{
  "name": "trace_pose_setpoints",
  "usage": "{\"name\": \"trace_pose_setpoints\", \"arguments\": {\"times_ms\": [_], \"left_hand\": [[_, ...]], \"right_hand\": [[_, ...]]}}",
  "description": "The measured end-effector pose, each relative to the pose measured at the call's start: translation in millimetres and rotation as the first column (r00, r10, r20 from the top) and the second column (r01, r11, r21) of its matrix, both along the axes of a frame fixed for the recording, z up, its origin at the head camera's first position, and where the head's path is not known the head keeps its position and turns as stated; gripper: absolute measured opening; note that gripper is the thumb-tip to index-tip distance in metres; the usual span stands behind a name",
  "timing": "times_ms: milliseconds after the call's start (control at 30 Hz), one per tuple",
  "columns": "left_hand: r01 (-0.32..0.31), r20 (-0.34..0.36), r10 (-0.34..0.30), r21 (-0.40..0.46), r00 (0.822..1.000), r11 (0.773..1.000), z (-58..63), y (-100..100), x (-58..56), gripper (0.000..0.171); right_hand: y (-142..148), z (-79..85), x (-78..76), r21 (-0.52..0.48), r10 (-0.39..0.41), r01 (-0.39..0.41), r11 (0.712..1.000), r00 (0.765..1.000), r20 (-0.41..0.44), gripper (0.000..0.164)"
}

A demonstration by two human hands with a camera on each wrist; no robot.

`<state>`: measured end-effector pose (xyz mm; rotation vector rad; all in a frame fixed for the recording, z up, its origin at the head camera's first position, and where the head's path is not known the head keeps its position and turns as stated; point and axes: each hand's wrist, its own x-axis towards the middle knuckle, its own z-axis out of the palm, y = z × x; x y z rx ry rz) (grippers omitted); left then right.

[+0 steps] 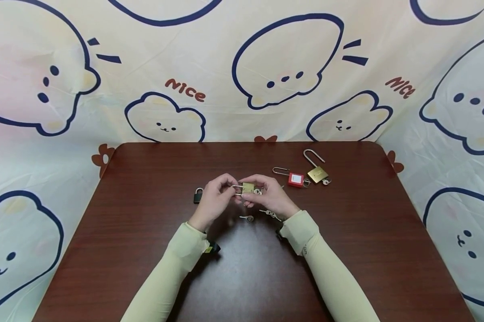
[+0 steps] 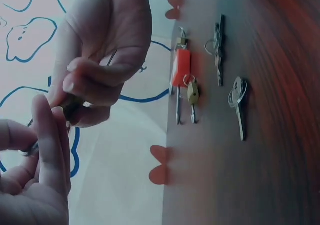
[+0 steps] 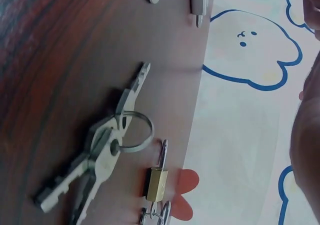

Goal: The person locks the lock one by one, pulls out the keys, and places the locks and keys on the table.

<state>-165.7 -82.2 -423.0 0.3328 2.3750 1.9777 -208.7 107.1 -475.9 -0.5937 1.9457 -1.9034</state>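
Note:
Between both hands, above the middle of the table, is a small brass padlock (image 1: 248, 188) lying sideways in the air. My left hand (image 1: 214, 199) pinches it at the silver shackle, with finger and thumb on the left side. The right hand (image 1: 275, 197) grips the brass body from the right, and a key ring (image 1: 258, 191) shows at its bottom end. In the left wrist view, fingers of both hands cover most of the padlock (image 2: 72, 107). Below the hands, a single key (image 1: 248, 218) and a bunch of keys (image 1: 271, 215) lie on the table.
Left of the hands lies a black padlock (image 1: 197, 196). To the right are a red padlock (image 1: 296, 180) and a larger brass padlock (image 1: 317, 174), both with raised shackles and keys. The brown table (image 1: 153, 268) ends at a patterned cloth (image 1: 218, 120) behind.

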Motion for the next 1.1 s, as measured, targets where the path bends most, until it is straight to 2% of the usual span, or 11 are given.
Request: {"name": "trace_pose_setpoints", "arguments": {"times_ms": [100, 167, 333, 467, 633, 733, 833, 967, 1100], "left_hand": [[0.021, 0.005, -0.021, 0.016, 1.0, 1.0, -3.1, -2.2, -0.4, 0.008], [0.024, -0.018, -0.023, 0.024, 1.0, 0.999, -6.1, -3.6, -0.3, 0.011], [0.021, -0.075, -0.011, 0.131, 0.997, 0.991, -23.1, -5.2, -6.9, 0.017], [0.027, -0.068, -0.012, 0.216, 0.998, 0.976, -35.7, -5.7, -13.0, 0.021], [0.038, -0.022, -0.034, 0.201, 0.999, 0.979, -39.6, -5.7, -14.8, 0.029], [0.051, 0.034, -0.056, 0.143, 0.998, 0.988, -40.6, -4.9, -14.4, 0.037], [0.041, 0.026, -0.041, 0.015, 0.999, 0.999, -40.9, -3.9, -13.1, 0.043], [-0.039, -0.114, 0.02, -0.173, 0.993, 0.984, -39.5, -3.2, -11.9, 0.044], [-0.113, -0.253, 0.054, -0.222, 0.966, 0.968, -37.0, -2.1, -11.8, 0.042]], "right_hand": [[1.0, 0.8, 0.4, -0.04, -0.043, 0.043, 0.998, 0.999, -0.011, 0.044], [1.6, 0.6, 0.7, -0.066, -0.062, 0.061, 0.996, 0.998, -0.021, 0.043], [1.3, 1.4, 2.5, -0.1, -0.072, 0.066, 0.993, 0.996, -0.055, 0.041], [0.4, 3.1, 4.3, -0.117, -0.071, 0.062, 0.991, 0.995, -0.069, 0.041], [0.0, 4.4, 6.0, -0.121, -0.086, 0.074, 0.99, 0.991, -0.1, 0.04], [-0.6, 4.3, 6.7, -0.127, -0.092, 0.078, 0.989, 0.989, -0.113, 0.04], [-1.0, 3.7, 6.9, -0.138, -0.095, 0.08, 0.987, 0.99, -0.105, 0.039], [-1.4, 2.6, 7.3, -0.162, -0.109, 0.093, 0.982, 0.99, -0.091, 0.039], [-2.9, 1.6, 8.4, -0.178, -0.128, 0.112, 0.978, 0.989, -0.079, 0.038]]}}
